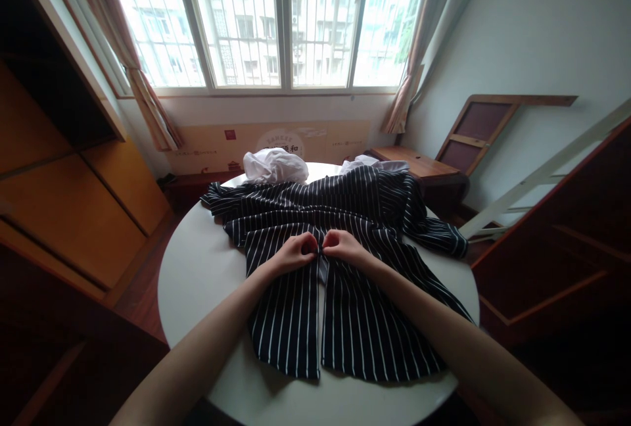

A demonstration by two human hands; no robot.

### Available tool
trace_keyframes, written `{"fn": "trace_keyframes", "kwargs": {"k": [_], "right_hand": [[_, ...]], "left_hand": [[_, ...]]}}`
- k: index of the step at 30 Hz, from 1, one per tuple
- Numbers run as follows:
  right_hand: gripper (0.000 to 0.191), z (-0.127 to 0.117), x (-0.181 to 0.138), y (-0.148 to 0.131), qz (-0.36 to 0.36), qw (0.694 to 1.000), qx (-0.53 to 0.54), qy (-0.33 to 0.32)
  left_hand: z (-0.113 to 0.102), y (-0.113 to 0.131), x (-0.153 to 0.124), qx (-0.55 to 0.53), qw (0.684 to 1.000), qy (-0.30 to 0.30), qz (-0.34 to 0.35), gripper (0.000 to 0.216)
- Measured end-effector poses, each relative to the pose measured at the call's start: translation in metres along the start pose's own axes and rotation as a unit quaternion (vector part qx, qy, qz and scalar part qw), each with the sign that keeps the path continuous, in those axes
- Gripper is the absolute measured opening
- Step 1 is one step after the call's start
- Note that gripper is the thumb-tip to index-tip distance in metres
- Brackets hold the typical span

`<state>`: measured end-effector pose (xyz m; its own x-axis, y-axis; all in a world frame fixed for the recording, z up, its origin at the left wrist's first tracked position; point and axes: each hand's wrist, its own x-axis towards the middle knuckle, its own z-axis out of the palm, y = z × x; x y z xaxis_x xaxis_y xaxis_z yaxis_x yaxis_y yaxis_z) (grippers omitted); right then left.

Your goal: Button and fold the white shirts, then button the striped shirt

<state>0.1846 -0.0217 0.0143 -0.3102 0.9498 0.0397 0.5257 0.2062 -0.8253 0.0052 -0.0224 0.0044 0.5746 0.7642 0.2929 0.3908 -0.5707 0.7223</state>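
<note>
A black shirt with white stripes [286, 321] lies spread on a round white table [192, 281], its two front panels parted by a narrow gap toward me. My left hand [298, 252] pinches the edge of the left panel at the top of that gap. Close beside it, my right hand [344, 246] pinches the edge of the right panel. The fingertips of both hands nearly meet. Whether a button sits between them is too small to tell. One sleeve [436, 235] stretches out to the right, over the table's edge.
Behind the shirt lie a crumpled white cloth [276, 166] and a second white cloth [377, 164]. A wooden chair [473, 133] stands at the back right, near a white ladder [542, 173]. Orange cabinets [73, 215] line the left. A barred window [276, 25] is ahead.
</note>
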Motion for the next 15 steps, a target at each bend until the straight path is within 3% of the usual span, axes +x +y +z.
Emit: {"fn": "trace_keyframes", "kwargs": {"k": [8,15], "right_hand": [[0.010,-0.0021,-0.0010,-0.0048,0.043,0.994,0.100,-0.027],[0.012,0.0010,-0.0002,0.0019,-0.019,0.998,0.059,0.001]], "left_hand": [[-0.0005,-0.0012,0.0013,-0.033,0.999,0.013,-0.006,0.008],[-0.0022,-0.0076,0.0022,-0.079,0.997,0.019,-0.006,0.011]]}}
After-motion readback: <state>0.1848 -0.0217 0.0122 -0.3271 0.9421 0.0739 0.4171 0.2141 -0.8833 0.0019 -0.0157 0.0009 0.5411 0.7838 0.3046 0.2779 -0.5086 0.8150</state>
